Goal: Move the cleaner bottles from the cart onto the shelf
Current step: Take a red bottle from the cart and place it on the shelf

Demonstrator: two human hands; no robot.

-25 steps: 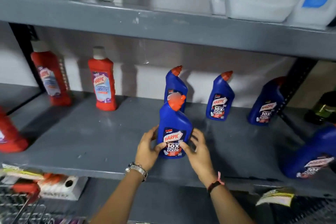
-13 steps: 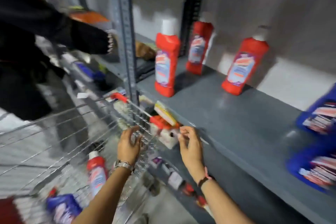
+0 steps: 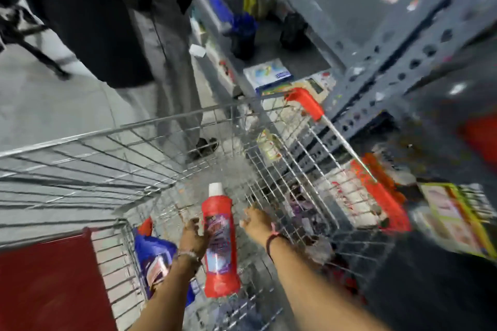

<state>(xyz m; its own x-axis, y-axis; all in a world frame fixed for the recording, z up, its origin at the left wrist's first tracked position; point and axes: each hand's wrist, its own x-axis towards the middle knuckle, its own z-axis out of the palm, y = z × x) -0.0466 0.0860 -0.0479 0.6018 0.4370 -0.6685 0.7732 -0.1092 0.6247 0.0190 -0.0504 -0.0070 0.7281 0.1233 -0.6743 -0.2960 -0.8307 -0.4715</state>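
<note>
A red cleaner bottle (image 3: pixel 219 244) with a white cap stands inside the wire cart (image 3: pixel 113 148). My left hand (image 3: pixel 193 236) is down in the cart with its fingers against the bottle's left side; motion blur hides whether they close around it. My right hand (image 3: pixel 255 220) hovers just right of the bottle, fingers spread, holding nothing. A blue cleaner bottle (image 3: pixel 153 255) with a red cap lies in the cart's near left corner, partly behind my left forearm. The grey shelf (image 3: pixel 441 277) is at the right, blurred.
A person in dark clothes (image 3: pixel 121 21) stands just beyond the cart's far side. The grey perforated shelf upright (image 3: pixel 390 75) rises right of the cart, beside its red corner guard (image 3: pixel 304 102). Packets sit on a lower shelf (image 3: pixel 269 75). A red panel (image 3: pixel 45 282) fills the lower left.
My hands let go of the blue bottle on the shelf, my view swung left and down, and both hands dropped from the cart's rim into the cart by the red bottle.
</note>
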